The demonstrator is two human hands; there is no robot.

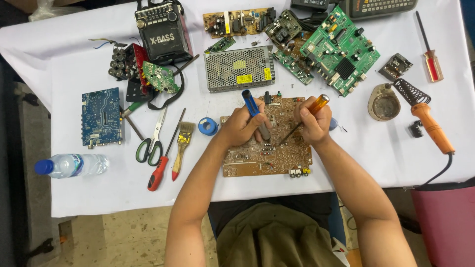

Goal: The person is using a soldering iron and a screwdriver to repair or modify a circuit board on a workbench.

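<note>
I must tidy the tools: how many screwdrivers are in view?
3. One in the right hand, tip on the brown board; a red one beside the scissors; a red one at the far right. Others may be hidden.

keyboard (381, 6) cut off, tool tips perhaps hidden

Left hand (241, 124) grips blue tool (255, 111); right hand (312, 121) screwdriver (303, 120) on brown board (267, 148).
</note>
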